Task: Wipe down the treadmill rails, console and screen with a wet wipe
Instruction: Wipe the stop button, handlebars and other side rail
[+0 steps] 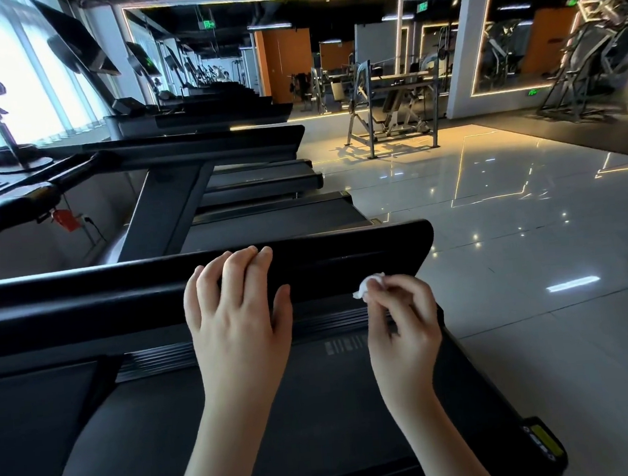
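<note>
Up close, the left hand (235, 313) rests on the black side rail (82, 296) of the treadmill, its 4 fingers (231, 267) lying side by side, nearly straight, over the top and the thumb spread apart against the near face. Just to its right, the right hand (401, 325) pinches a small balled white wet wipe (369, 284) between thumb and curled fingers, holding it against the lower near edge of the same rail, close to the rail's rounded end. Below both hands lie the dark belt (282, 411) and a block of white printed lines (345, 347) on the deck, too fine to read. A yellow sticker (546, 441) sits at the deck's rear corner, its writing also illegible. A red tag (66, 219) hangs from the neighbouring treadmill on the left. Green illuminated signs (422, 7) glow high on the far mirrored wall; their characters cannot be made out
</note>
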